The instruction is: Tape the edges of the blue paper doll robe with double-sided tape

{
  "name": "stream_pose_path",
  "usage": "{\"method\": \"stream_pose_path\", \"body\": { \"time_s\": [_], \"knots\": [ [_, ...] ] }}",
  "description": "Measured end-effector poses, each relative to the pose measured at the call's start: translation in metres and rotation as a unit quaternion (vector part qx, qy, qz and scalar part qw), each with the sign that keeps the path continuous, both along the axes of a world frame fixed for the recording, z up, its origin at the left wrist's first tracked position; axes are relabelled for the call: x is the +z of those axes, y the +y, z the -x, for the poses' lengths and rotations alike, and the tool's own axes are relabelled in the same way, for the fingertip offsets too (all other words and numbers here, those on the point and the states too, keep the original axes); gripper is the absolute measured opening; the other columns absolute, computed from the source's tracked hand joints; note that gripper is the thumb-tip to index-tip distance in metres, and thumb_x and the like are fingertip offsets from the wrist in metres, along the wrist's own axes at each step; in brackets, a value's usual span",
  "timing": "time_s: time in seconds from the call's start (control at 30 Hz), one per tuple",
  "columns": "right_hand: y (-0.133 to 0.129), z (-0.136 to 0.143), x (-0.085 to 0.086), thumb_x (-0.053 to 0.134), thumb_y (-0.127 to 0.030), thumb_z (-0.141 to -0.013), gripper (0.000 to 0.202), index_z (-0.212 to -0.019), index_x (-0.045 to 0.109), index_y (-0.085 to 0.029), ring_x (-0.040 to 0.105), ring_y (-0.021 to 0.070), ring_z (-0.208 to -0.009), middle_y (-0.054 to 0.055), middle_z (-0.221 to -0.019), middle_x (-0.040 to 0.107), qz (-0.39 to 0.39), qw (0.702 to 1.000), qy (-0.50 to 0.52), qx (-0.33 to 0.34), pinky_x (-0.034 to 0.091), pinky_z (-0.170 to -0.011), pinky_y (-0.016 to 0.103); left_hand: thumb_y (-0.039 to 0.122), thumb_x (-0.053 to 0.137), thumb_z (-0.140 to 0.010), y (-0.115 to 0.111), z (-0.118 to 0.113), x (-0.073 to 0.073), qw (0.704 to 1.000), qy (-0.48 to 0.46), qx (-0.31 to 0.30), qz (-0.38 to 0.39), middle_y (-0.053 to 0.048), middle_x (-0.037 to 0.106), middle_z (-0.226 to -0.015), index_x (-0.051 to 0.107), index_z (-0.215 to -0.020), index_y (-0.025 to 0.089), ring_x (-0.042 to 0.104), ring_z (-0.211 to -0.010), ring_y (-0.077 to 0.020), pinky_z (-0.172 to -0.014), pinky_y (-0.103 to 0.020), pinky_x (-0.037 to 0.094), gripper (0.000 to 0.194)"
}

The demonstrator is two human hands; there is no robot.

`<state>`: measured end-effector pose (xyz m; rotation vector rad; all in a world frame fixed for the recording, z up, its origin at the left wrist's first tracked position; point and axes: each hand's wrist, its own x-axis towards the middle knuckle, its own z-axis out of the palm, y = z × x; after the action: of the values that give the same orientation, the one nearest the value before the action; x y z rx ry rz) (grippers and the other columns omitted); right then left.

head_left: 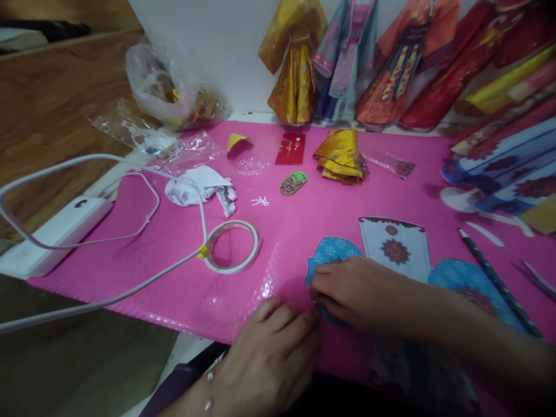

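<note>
My right hand [347,289] reaches across from the right with its fingers curled on a blue patterned paper cutout [332,249]. The cutout's rounded top shows above the knuckles, and its lower part is mostly covered. Close beside it, at the near edge of the pink mat [174,295], is my left hand [278,347]. Its fingers are bent and drawn together, with the tips hidden near the cutout's lower edge. Behind my right wrist lies a white paper panel [395,246] with red flower motifs. Another blue cutout [469,284] lies partly under my right forearm.
A tape roll [211,255] lies left of my hands, crossed by a white cable [143,289] from a power strip [56,234]. Small beads [251,167], a red packet [290,149] and folded gold fabric [341,156] sit behind. A pencil [495,278] is at right; several dress figures [299,63] stand at the back.
</note>
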<state>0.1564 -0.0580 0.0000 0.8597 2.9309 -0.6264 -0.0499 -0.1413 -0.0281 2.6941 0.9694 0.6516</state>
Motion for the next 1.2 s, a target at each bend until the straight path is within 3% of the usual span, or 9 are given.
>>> {"method": "stream_pose_path", "body": {
  "time_s": [0.33,0.7,0.87,0.97,1.2],
  "knots": [
    [0.0,-0.001,-0.007,0.056,-0.006,-0.093,0.012,-0.091,0.062,-0.016,0.063,0.0214,-0.071,0.003,-0.082,0.068,-0.002,1.0,0.015,0.022,0.036,-0.062,0.033,0.018,0.051,-0.099,-0.002,-0.002,0.003,1.0,-0.008,0.006,-0.012,-0.003,0.078,-0.106,0.069,-0.108,0.017,0.061,-0.08,-0.0211,-0.082,-0.038,0.041,0.02],
    [0.0,-0.004,-0.009,0.058,-0.005,-0.092,0.014,-0.089,0.062,-0.018,0.062,0.0198,-0.069,0.001,-0.08,0.067,0.01,0.999,0.033,0.014,0.036,-0.061,0.032,0.016,0.053,-0.098,-0.001,0.0,0.002,1.0,-0.029,0.003,-0.002,-0.004,0.076,-0.104,0.069,-0.107,0.014,0.058,-0.078,-0.0211,-0.078,-0.039,0.041,0.019],
    [0.002,-0.002,-0.005,0.056,-0.009,-0.094,0.012,-0.088,0.063,-0.017,0.064,0.0197,-0.073,0.002,-0.082,0.069,0.031,0.999,0.018,0.004,0.038,-0.062,0.031,0.012,0.056,-0.095,0.004,0.003,0.007,0.996,-0.056,0.062,0.022,-0.007,0.072,-0.094,0.068,-0.104,0.013,0.057,-0.08,-0.0225,-0.073,-0.038,0.043,0.015],
    [0.002,-0.001,0.0,0.054,-0.01,-0.096,0.014,-0.091,0.065,-0.015,0.066,0.0199,-0.078,0.004,-0.087,0.071,0.043,0.999,0.011,0.002,0.042,-0.066,0.031,0.013,0.055,-0.095,0.008,0.004,0.01,0.994,-0.031,0.098,0.031,-0.012,0.069,-0.105,0.066,-0.114,0.01,0.056,-0.087,-0.025,-0.076,-0.041,0.045,0.022],
    [0.003,0.0,0.004,0.057,-0.009,-0.094,0.012,-0.092,0.067,-0.014,0.067,0.0206,-0.078,0.005,-0.086,0.071,0.049,0.999,0.007,0.017,0.047,-0.068,0.032,0.02,0.05,-0.1,0.014,0.001,0.009,0.994,0.055,0.079,0.043,-0.012,0.069,-0.113,0.064,-0.123,0.013,0.058,-0.091,-0.0278,-0.08,-0.045,0.046,0.027]
  ]
}}
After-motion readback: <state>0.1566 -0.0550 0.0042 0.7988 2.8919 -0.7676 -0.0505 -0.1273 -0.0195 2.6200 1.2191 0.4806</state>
